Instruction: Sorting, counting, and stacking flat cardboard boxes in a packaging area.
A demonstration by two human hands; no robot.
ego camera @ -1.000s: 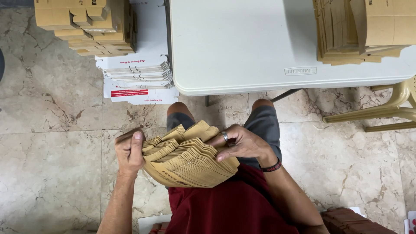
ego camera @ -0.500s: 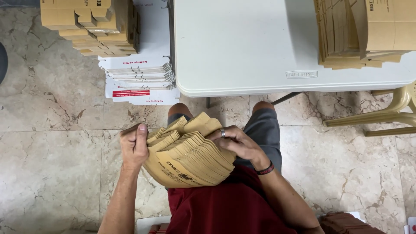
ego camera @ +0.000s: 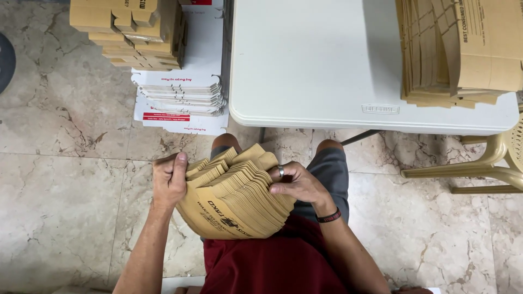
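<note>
hiding lap: box stack (ego camera: 234,201) between left hand (ego camera: 170,182), right hand (ego camera: 297,185)

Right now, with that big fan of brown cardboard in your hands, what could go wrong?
The fanned stack of flat brown cartons is pinched only at its ends by the left hand and right hand, over the lap, not the white table. Loose middle sheets might slip and scatter on the marble floor.
</note>
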